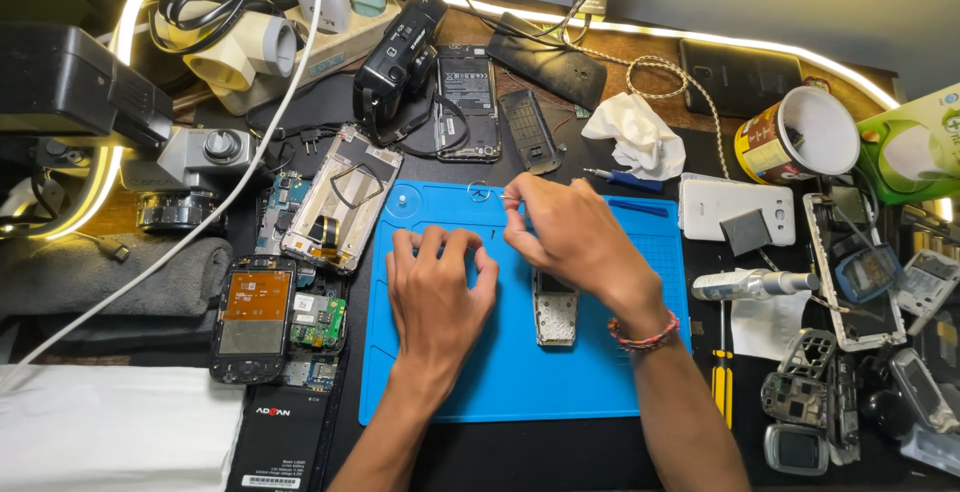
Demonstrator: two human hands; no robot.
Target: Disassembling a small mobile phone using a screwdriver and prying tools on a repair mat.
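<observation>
My left hand [438, 287] rests palm down on the blue work mat [520, 372], fingers curled, holding nothing that I can see. My right hand [566, 235] is over the mat's upper middle, thumb and forefinger pinched on a tiny part near the mat's top edge; the part is too small to name. Just below my right wrist lies a small opened silver phone frame [555, 314], upright on the mat. A small metal ring [478, 191] sits in the mat's top tray. A beaded bracelet is on my right wrist.
Left of the mat lie opened phones and circuit boards [300, 302] and a white phone frame [342, 197]. Behind are a black camera [400, 52], a crumpled tissue [632, 132] and a tipped cup [795, 137]. Phone parts [860, 272] and a yellow screwdriver [721, 382] lie right.
</observation>
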